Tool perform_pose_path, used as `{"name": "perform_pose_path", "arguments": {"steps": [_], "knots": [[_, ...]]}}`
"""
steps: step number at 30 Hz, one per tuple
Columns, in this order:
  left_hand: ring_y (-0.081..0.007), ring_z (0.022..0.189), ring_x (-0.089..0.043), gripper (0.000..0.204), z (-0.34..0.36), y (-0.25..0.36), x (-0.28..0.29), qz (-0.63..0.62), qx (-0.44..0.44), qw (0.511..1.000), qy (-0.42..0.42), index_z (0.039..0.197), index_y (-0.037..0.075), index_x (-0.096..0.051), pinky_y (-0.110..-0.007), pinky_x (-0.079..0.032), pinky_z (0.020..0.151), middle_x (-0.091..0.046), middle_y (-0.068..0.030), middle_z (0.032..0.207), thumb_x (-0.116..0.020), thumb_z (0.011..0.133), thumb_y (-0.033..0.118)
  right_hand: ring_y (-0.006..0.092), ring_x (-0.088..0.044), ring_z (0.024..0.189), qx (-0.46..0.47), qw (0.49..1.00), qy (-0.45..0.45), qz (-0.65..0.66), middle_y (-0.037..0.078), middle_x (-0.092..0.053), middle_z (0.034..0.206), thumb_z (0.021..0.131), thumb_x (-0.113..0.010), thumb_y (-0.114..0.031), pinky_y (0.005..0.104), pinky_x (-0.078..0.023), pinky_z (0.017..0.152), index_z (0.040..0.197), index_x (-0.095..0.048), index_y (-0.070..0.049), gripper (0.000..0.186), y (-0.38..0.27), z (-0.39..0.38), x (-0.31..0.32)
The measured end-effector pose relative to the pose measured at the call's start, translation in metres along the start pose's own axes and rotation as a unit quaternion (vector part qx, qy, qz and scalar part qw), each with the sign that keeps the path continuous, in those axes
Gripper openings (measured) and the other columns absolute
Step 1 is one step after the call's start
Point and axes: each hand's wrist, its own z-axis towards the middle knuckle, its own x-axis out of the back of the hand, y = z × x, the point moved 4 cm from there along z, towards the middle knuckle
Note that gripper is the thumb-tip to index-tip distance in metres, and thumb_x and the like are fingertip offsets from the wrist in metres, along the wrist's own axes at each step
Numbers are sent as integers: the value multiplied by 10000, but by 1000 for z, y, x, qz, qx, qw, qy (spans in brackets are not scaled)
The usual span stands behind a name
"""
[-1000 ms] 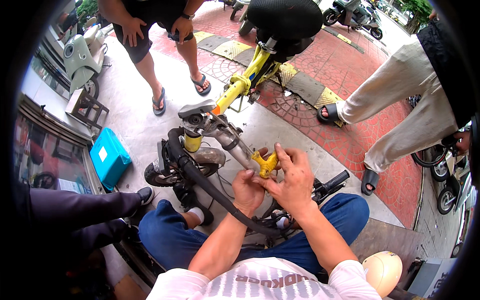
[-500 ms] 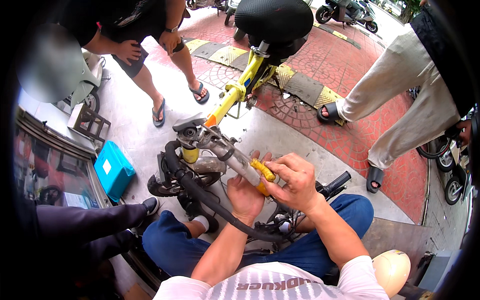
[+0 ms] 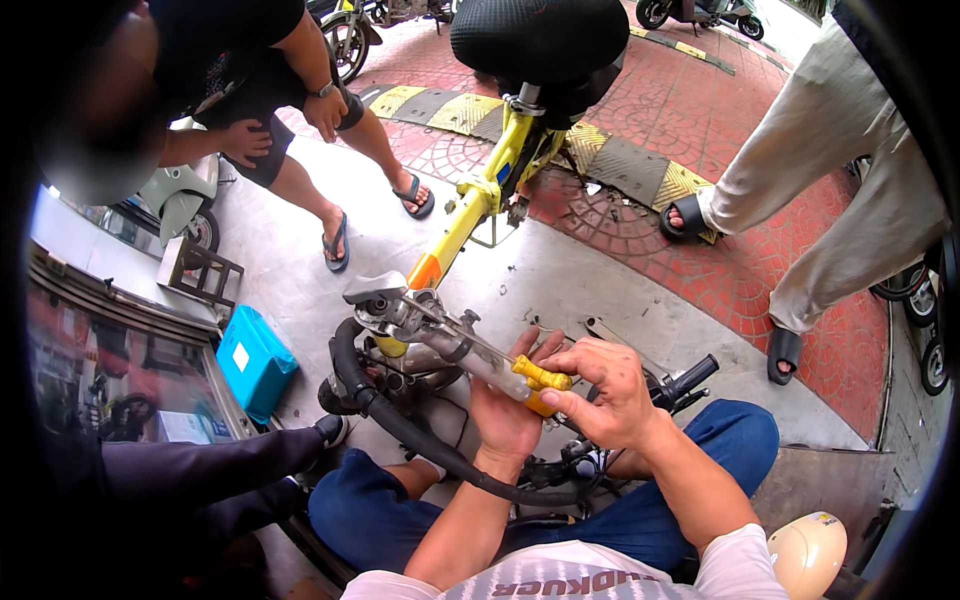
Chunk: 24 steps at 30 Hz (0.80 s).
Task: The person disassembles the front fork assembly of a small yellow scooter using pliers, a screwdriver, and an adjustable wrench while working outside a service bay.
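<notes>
A yellow folding bike frame point(image 3: 463, 222) with a black saddle point(image 3: 540, 40) stretches away from me. Its grey metal tube point(image 3: 480, 362) slants down toward my lap. My left hand point(image 3: 508, 410) cups that tube from below, palm up, fingertips showing past its far side. At the tube's near end, my right hand point(image 3: 610, 395) pinches a yellow knobbed handle point(image 3: 542, 372) between thumb and fingers. Just beneath lies another yellow-orange part point(image 3: 541, 403), partly covered by my thumb; I cannot tell whether the two are joined. A thick black cable sleeve point(image 3: 425, 432) loops below my left hand.
A handlebar grip point(image 3: 697, 373) sticks up beside my right knee. On the left sit a blue box point(image 3: 253, 362) and a small stool point(image 3: 200, 270). Two people stand ahead in sandals point(image 3: 785, 352); a dark-trousered leg point(image 3: 210, 465) is at left. A cream helmet point(image 3: 808, 552) lies at lower right.
The whole view has shifted, moving most nearby things right in the picture. The yellow handle has turned slightly in my right fingers. The person at left leans farther forward.
</notes>
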Motion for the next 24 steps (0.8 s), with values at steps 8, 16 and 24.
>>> {"name": "perform_pose_path", "arguments": {"steps": [8,16,24], "knots": [[-315,1111,-665,982,5,1,12,53,16,994,90,1458,-59,-530,-400,-540,918,-614,-293,1389,-345,960,767,312,-644,723,8,999,26,37,117,-686,786,797,-847,-178,385,-517,671,996,-731,5,295,2,2,-1],[-218,929,-667,602,6,-2,33,30,-10,990,138,1012,92,-617,-355,-548,789,-660,-44,987,-447,962,667,332,-686,847,-72,996,-3,52,148,-679,1044,893,-781,-217,398,-547,737,1135,-705,-26,318,13,-9,-15],[-201,1071,-650,528,7,4,43,74,-84,981,157,1146,96,-638,-388,-538,956,-667,-60,1125,-441,1048,575,382,-663,932,-5,996,30,-85,140,-654,1122,955,-723,-174,428,-542,798,1178,-659,-21,278,13,-7,-19]]}}
